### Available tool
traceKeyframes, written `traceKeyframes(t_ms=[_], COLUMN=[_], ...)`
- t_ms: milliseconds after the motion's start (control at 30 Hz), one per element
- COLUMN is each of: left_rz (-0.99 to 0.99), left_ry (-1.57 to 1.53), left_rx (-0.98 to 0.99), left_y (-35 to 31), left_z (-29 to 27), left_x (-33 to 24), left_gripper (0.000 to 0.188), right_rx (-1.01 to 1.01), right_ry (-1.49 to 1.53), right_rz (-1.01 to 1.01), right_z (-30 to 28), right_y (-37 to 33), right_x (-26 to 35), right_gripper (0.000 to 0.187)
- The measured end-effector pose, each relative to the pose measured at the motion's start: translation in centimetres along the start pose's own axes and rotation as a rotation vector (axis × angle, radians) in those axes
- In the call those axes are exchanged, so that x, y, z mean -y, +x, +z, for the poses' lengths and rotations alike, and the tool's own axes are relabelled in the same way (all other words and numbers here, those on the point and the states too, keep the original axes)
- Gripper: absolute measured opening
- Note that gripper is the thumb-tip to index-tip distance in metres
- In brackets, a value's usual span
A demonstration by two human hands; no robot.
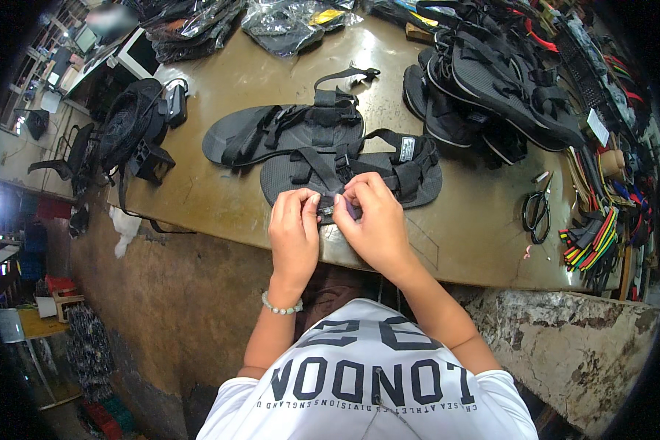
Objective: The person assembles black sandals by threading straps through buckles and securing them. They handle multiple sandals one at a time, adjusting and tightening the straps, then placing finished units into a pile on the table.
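Two black strap sandals lie side by side on the table, the farther sandal pointing left and the nearer sandal partly overlapping it. At the near edge of the nearer one, my left hand and my right hand almost meet. Thumbs and fingers of both are pinched on a black sandal strap, with a small dark buckle showing between them. Something dark purple peeks out under my right fingers; I cannot tell what it is. A loose strap sticks up beyond the farther sandal.
A pile of black sandals stands at the far right. Black-handled scissors and bundled coloured straps lie on the right. Plastic-wrapped packs line the back, and a black bag sits at the left. The table's edge runs close to me.
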State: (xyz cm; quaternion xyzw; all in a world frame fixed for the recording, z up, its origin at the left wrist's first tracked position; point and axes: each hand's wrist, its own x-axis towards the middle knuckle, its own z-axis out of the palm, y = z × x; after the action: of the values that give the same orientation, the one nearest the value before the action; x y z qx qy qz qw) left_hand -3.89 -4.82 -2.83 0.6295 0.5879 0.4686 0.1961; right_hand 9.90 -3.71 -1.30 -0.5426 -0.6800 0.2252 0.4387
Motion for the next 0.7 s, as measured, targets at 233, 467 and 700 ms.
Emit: traceKeyframes(t_ms=[233, 467, 700], left_rz=[-0.086, 0.101, 0.157], left_ry=[-0.113, 0.019, 0.13], left_rx=[0.007, 0.149, 0.133], left_y=[0.2, 0.5, 0.2], left_z=[-0.2, -1.3, -1.0], left_x=[-0.6, -1.2, -1.1], left_gripper=[0.007, 0.011, 0.01], right_rx=[-0.03, 0.049, 0.116], right_ry=[0.046, 0.484, 0.385], right_rz=[-0.043, 0.275, 0.122], right_z=[-0.1, -1.1, -1.6], right_y=[0.1, 0.3, -0.4], right_x=[-0.4, -1.2, -1.4], right_gripper=[0.014, 0.012, 0.006])
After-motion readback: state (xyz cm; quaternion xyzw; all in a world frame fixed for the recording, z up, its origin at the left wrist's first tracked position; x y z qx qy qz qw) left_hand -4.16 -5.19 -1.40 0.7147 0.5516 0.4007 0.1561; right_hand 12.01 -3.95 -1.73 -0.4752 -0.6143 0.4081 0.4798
